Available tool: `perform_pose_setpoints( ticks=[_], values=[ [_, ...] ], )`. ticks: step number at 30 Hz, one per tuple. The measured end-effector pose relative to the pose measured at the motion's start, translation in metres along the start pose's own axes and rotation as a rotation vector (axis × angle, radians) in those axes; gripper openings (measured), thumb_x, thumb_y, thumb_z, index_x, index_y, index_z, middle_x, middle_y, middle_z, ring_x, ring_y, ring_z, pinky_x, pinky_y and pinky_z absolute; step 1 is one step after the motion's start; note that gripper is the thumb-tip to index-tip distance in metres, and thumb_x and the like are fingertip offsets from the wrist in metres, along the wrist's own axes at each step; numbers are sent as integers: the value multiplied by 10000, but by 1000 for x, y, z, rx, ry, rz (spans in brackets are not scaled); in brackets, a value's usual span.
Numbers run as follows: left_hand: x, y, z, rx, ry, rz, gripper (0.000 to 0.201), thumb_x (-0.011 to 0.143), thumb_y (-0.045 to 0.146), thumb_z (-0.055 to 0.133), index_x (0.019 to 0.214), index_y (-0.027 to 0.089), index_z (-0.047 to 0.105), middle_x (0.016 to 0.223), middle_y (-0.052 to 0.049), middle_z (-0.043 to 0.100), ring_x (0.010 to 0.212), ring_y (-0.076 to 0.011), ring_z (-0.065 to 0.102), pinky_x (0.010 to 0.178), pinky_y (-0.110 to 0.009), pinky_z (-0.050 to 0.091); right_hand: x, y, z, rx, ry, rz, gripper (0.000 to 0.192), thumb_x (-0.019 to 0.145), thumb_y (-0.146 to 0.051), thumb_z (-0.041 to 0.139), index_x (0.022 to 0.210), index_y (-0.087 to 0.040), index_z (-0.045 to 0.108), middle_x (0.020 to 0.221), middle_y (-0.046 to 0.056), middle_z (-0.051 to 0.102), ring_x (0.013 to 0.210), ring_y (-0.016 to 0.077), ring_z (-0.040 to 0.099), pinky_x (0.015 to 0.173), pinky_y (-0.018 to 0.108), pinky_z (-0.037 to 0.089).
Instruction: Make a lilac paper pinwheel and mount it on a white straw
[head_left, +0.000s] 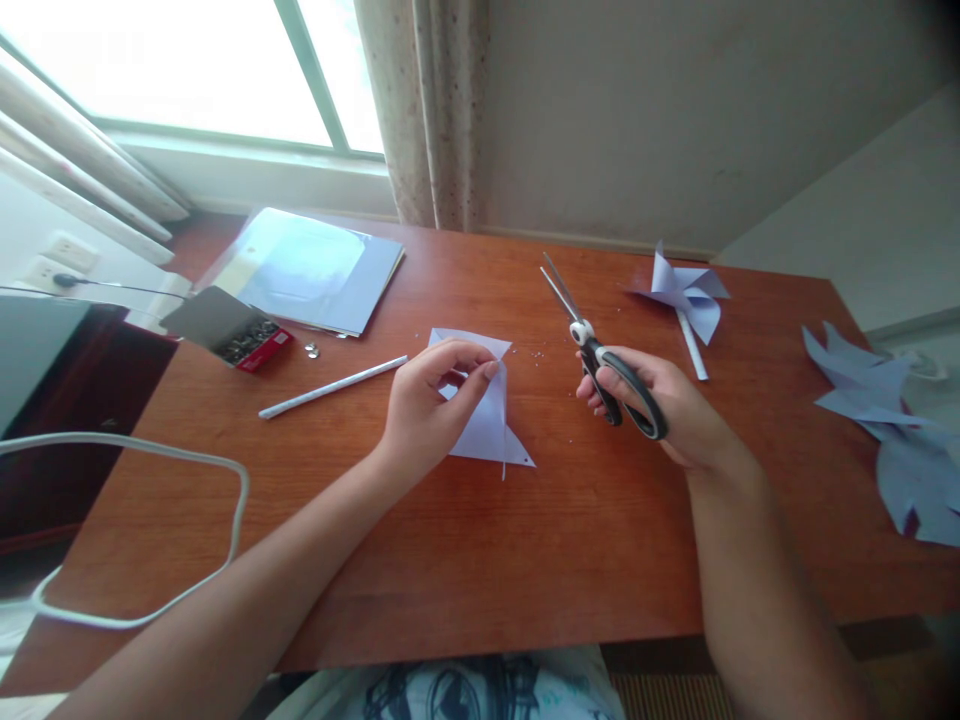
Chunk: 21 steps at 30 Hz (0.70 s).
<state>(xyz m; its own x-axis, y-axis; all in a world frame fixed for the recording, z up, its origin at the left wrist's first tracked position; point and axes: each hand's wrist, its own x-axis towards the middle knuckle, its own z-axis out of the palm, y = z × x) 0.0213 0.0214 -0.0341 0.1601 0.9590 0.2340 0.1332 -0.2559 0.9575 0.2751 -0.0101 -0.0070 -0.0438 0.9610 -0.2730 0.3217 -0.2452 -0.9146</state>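
My left hand (439, 395) pinches a sheet of white paper (480, 425), cut and partly folded, just above the wooden table. A small dark hole shows near the sheet's lower right corner. In my right hand (652, 390) is a pair of scissors (589, 350) with black and white handles, its blades slightly apart and pointing up and away from the paper. A rolled white paper stick (334, 387) lies left of my left hand. Beyond my right hand rests a finished paper pinwheel (686, 295) on its stick.
An open red box of metal pins (251, 340) stands at the left, with a few loose pins (312, 350) beside it. Folders (315, 270) lie near the window. Cut paper pieces (877, 400) sit at the right edge, and a white cable (240, 500) loops at the left.
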Motion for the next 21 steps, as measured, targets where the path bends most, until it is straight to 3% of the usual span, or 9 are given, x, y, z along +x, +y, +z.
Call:
perform_pose_setpoints(
  ticks=[3, 6, 13, 21],
  values=[
    [0, 0, 0, 0, 3, 6, 134, 883, 299, 716, 826, 179, 699, 835, -42, 713, 747, -145, 644, 662, -248, 524, 8, 8, -2, -520, 305, -74, 361, 783, -432, 753, 1063, -209, 709, 846, 67, 742, 739, 245, 685, 698, 356, 511],
    [0, -1, 0, 3, 6, 6, 131, 886, 300, 712, 831, 182, 701, 835, -38, 712, 746, -143, 641, 657, -246, 518, 14, 18, -6, -840, 418, -137, 258, 806, -367, 707, 1018, -220, 718, 818, 72, 731, 712, 259, 667, 678, 357, 484],
    [-1, 0, 0, -2, 18, 13, 119, 888, 280, 709, 832, 177, 695, 834, -35, 706, 747, -136, 634, 669, -240, 512, 16, 35, -12, -1085, 448, -188, 485, 831, -301, 620, 1277, -110, 597, 1017, 184, 714, 908, 349, 670, 807, 434, 512],
    [-1, 0, 0, -6, 19, 24, 112, 883, 281, 712, 832, 184, 692, 825, -31, 702, 724, -133, 627, 652, -240, 511, 12, 40, -13, -1185, 473, -225, 469, 870, -332, 594, 1293, -131, 617, 991, 175, 687, 878, 345, 648, 812, 473, 531]
  ],
)
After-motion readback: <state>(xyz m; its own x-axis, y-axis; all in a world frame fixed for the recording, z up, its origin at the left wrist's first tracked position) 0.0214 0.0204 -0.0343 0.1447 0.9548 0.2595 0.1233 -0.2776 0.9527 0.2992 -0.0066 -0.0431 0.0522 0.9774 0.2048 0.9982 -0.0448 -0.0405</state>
